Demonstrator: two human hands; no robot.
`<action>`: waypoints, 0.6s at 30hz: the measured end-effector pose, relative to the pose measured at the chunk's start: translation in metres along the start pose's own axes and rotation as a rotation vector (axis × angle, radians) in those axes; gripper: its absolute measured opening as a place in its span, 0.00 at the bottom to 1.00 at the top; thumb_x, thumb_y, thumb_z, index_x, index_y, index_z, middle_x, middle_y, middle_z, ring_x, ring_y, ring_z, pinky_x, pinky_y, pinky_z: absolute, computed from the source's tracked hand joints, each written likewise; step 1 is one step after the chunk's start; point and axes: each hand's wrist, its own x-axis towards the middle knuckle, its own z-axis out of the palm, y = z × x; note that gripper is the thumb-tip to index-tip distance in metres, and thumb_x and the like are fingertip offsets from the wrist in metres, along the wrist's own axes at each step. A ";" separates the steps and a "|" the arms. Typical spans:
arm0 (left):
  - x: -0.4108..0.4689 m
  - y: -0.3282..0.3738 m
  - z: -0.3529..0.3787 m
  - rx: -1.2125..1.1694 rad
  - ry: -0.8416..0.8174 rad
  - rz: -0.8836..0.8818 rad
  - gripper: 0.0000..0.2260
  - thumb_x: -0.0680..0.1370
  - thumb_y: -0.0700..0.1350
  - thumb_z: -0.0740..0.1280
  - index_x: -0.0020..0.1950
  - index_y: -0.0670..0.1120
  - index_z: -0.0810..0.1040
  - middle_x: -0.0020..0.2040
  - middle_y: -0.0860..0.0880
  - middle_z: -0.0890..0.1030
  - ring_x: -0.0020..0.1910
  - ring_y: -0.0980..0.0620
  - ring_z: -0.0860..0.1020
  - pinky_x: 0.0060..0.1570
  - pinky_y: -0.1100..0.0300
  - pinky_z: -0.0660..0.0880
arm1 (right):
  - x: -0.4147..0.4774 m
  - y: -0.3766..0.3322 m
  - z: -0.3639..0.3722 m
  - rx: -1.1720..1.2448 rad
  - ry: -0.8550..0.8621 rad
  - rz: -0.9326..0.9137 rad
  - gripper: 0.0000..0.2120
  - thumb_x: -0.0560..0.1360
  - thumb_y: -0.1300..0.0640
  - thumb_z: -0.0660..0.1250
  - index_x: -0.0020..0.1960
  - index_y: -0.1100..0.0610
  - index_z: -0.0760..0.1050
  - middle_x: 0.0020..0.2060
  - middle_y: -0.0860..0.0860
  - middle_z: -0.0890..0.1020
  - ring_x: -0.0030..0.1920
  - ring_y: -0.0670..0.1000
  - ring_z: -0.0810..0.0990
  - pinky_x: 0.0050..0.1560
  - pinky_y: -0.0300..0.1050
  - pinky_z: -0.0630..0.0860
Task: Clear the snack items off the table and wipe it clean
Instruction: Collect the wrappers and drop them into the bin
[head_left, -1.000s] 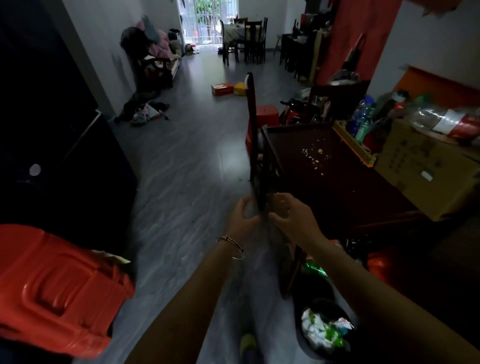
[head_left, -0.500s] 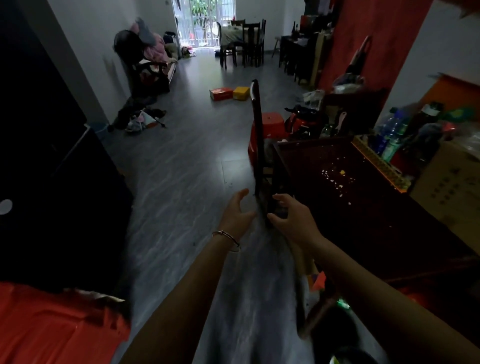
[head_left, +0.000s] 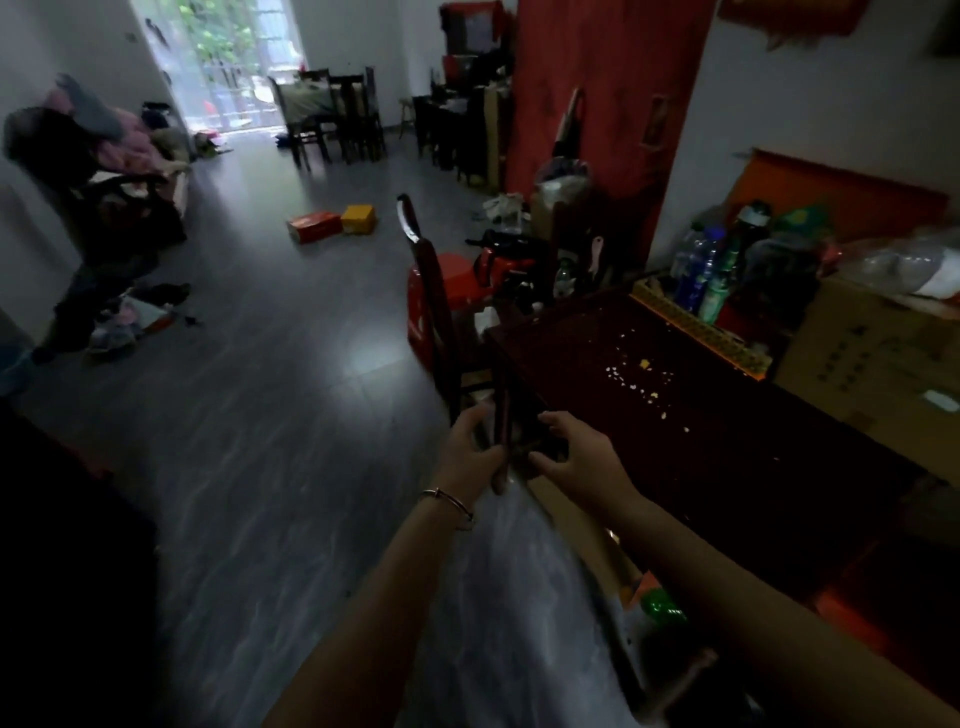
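A dark wooden table (head_left: 737, 457) stands on the right, with pale and yellow snack crumbs (head_left: 644, 374) scattered over its middle. A dark wooden chair (head_left: 431, 312) with a tall back stands against the table's left side. My left hand (head_left: 470, 457), with a bracelet on the wrist, is wrapped around an upright wooden bar of the chair frame at the table's near-left corner. My right hand (head_left: 571, 462) grips the dark wood just to the right of it. The frame between my hands is in shadow.
A cardboard box (head_left: 872, 364), several bottles (head_left: 701, 270) and a yellow basket edge (head_left: 696, 327) line the table's far side. A red stool (head_left: 457, 280) sits behind the chair. Two small boxes (head_left: 332, 223) lie on the grey floor. A green bottle (head_left: 660, 608) lies under the table.
My left hand, open half a second ago, has closed around the wooden bar. The view has lifted, so the bin with rubbish near my feet is out of sight.
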 end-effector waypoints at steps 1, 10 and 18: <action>0.013 -0.003 -0.003 0.003 -0.017 -0.006 0.25 0.74 0.28 0.63 0.70 0.39 0.65 0.49 0.54 0.72 0.29 0.76 0.73 0.30 0.79 0.70 | 0.007 -0.001 0.001 -0.007 0.010 0.037 0.23 0.72 0.57 0.71 0.65 0.55 0.71 0.57 0.51 0.78 0.56 0.47 0.77 0.53 0.32 0.71; 0.090 -0.006 0.002 0.067 -0.230 0.039 0.20 0.74 0.33 0.64 0.63 0.48 0.72 0.57 0.52 0.71 0.57 0.56 0.71 0.61 0.58 0.70 | 0.046 0.019 0.007 -0.052 0.131 0.239 0.25 0.74 0.55 0.70 0.68 0.53 0.68 0.62 0.50 0.76 0.62 0.47 0.74 0.49 0.26 0.65; 0.175 -0.011 0.050 0.084 -0.352 -0.029 0.28 0.74 0.38 0.66 0.73 0.47 0.64 0.69 0.48 0.70 0.64 0.46 0.73 0.65 0.50 0.71 | 0.111 0.076 -0.009 -0.052 0.203 0.341 0.26 0.73 0.52 0.70 0.68 0.50 0.67 0.63 0.50 0.75 0.64 0.47 0.73 0.55 0.34 0.69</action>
